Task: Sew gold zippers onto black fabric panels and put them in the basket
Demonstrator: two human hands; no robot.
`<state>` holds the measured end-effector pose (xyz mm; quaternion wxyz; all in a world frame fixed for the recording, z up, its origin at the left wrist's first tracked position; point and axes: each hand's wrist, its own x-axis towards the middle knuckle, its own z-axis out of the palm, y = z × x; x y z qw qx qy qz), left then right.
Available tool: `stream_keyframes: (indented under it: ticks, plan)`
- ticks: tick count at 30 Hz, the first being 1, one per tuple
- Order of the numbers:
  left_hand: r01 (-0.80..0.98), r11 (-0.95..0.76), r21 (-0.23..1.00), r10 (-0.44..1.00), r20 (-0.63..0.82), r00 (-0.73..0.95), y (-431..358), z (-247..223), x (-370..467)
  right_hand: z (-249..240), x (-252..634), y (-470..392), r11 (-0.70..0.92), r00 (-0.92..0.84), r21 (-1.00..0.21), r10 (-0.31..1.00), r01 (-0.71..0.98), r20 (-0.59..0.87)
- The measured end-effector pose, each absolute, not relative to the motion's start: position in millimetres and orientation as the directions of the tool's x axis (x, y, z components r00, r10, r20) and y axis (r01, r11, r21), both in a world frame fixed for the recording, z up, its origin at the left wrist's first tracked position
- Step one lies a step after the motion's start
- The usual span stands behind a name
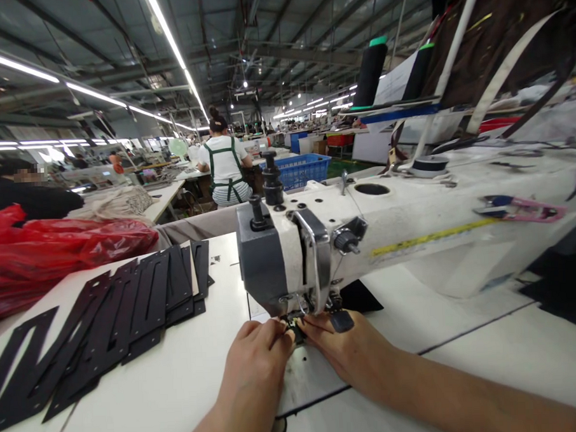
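The head of a white and grey sewing machine [283, 254] stands in front of me, and both hands meet under its needle area. My left hand [259, 360] is closed, its thumb and curled fingers pinching at a small black piece [297, 333] by the presser foot. From the other side, my right hand [355, 347] presses its fingers together on the same piece, partly behind a dark lever [341, 321]. A flat black panel [361, 296] shows behind the right hand; whether it joins the small piece I cannot tell. The needle tip and most fingertips are hidden.
Overlapping black cut panels [143, 299] lie on the left of the white table [157, 400], beside a red plastic bag [60, 251]. Pink-handled snips [521, 208] rest on the machine arm. Thread cones [370, 72] stand above. A co-worker [226, 161] sits ahead near a blue basket [300, 171].
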<state>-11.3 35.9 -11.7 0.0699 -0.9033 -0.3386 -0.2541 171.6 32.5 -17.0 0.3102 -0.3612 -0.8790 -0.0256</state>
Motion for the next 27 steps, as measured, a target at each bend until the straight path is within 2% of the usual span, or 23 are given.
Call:
stream_keyframes:
  ticks: [5,13,15,18,21,24,26,27]
  plan:
    - [0.661,-0.75,0.02,0.59,0.473,0.655,35,-10,-11,-20,173,32,0.726,-0.551,-0.177,0.637,0.665,0.539]
    - [0.695,-0.719,0.013,0.582,0.558,0.591,41,-23,-9,-24,168,32,0.673,-0.495,-0.21,0.688,0.71,0.531]
    - [0.695,-0.719,0.018,0.579,0.568,0.585,42,-22,-11,-22,177,34,0.655,-0.495,-0.186,0.699,0.732,0.516]
    - [0.683,-0.73,0.026,0.572,0.571,0.59,34,-14,-12,-17,202,34,0.532,-0.437,-0.062,0.75,0.844,0.497]
    - [0.582,-0.813,-0.003,0.462,0.603,0.65,13,-4,-3,-14,220,18,0.419,-0.387,0.053,0.775,0.906,0.5]
    - [0.435,-0.898,-0.072,0.331,0.541,0.773,-7,1,12,-14,216,-22,0.502,-0.463,0.097,0.684,0.859,0.564]
    - [0.359,-0.933,-0.019,0.307,0.475,0.825,-13,0,18,-16,208,-53,0.587,-0.5,0.079,0.602,0.806,0.622]
    - [0.326,-0.944,0.058,0.314,0.469,0.825,-13,-2,19,-16,206,-68,0.615,-0.491,0.034,0.593,0.788,0.638]
